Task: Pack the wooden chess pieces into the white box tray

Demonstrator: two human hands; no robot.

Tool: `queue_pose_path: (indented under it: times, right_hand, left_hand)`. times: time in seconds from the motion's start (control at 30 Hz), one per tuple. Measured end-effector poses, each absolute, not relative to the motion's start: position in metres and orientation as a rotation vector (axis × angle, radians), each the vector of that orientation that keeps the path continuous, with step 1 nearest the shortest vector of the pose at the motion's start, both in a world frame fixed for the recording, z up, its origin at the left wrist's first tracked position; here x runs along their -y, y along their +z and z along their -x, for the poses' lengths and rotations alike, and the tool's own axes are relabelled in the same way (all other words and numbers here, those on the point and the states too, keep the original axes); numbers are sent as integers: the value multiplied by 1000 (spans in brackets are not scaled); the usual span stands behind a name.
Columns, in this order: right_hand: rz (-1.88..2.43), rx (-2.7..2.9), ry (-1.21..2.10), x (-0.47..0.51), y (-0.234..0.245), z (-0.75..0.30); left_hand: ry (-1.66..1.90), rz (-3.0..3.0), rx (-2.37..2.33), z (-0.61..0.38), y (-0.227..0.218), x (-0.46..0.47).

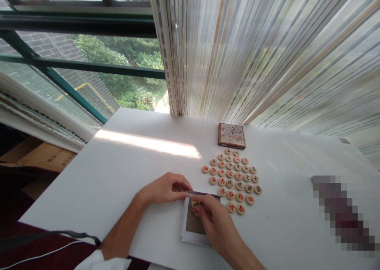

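Head view: a round chess piece (194, 204) marked with a dark character is at the far left corner of a shallow tray (183, 220), within its walls. Right hand (219, 218) is drawn narrow, thumb and fingers holding the piece; whether it bears on the tray floor cannot be determined. Left hand (169, 189) is also narrow, thumb and finger pinching the tray's far left corner. Loose discs (230, 174) lie flat on the white table (133, 163), beyond and right of the tray; a decorated box (232, 135) lies past them. Assessment: the piece appears wooden, probably light, stiff and not fragile, though its smooth rounded edge may slip; best hold is across opposite sides of the rim. Tray walls look thin, likely card, and could bend; a light corner pinch should suffice.
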State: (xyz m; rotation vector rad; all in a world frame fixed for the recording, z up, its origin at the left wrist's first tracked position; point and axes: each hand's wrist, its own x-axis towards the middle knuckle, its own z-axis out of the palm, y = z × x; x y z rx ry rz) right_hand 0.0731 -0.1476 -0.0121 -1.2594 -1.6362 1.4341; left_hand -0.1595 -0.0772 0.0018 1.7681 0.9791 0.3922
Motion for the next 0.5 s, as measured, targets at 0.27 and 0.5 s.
queue_pose_path:
  times: [0.27, 0.5]
  right_hand:
    - [1329, 1519, 1558, 140, -4, -59]
    - [1383, 1617, 1447, 133, -12, -56]
  left_hand:
    - [390, -1752, -982, 160, 2, 78]
    - [413, -1748, -963, 159, 4, 78]
